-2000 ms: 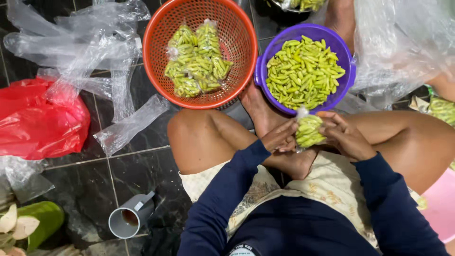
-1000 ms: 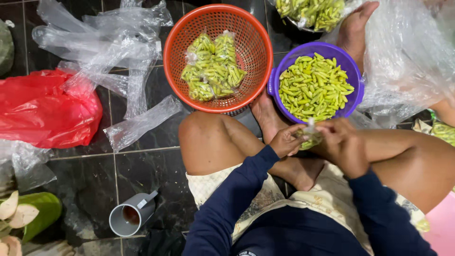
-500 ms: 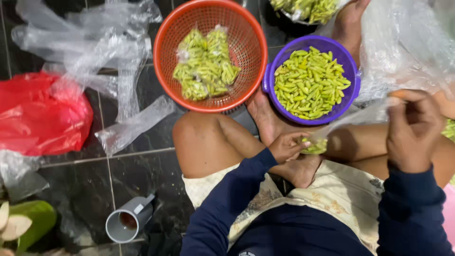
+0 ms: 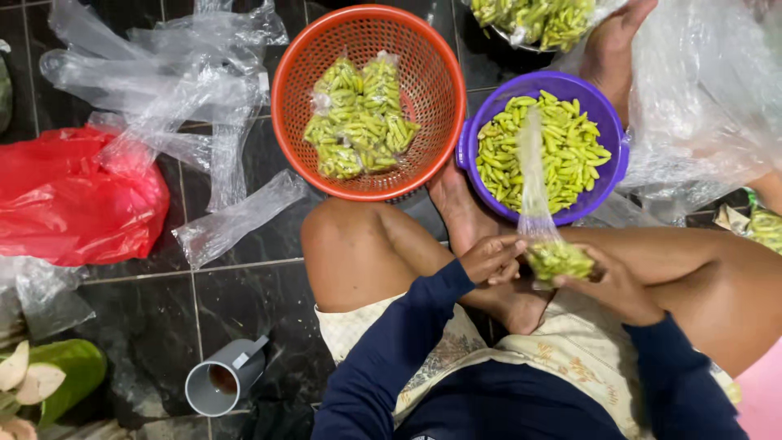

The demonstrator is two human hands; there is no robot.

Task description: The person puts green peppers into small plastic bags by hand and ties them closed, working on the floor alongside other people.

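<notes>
Dark glossy floor tiles (image 4: 244, 293) fill the left of the frame, strewn with clear plastic bags (image 4: 163, 90) and a red bag (image 4: 73, 195); I sit cross-legged at lower right. At centre right, just below the purple bowl (image 4: 607, 130) of loose green chillies, I hold a small clear bag (image 4: 558, 259) packed with chillies. My right hand (image 4: 615, 285) cups its filled bottom, fingers curled closed around it, and my left hand (image 4: 491, 259) touches its side, fingers bent together against the film. Its empty neck stands up over the bowl. I judge it light, soft and shifting, with thin, slick film that could tear; best gripped under the bulge and at the neck above the fill. An orange basket (image 4: 366, 102) at top centre holds packed bags (image 4: 358, 118). A grey cup (image 4: 220, 383) stands at lower left.
</notes>
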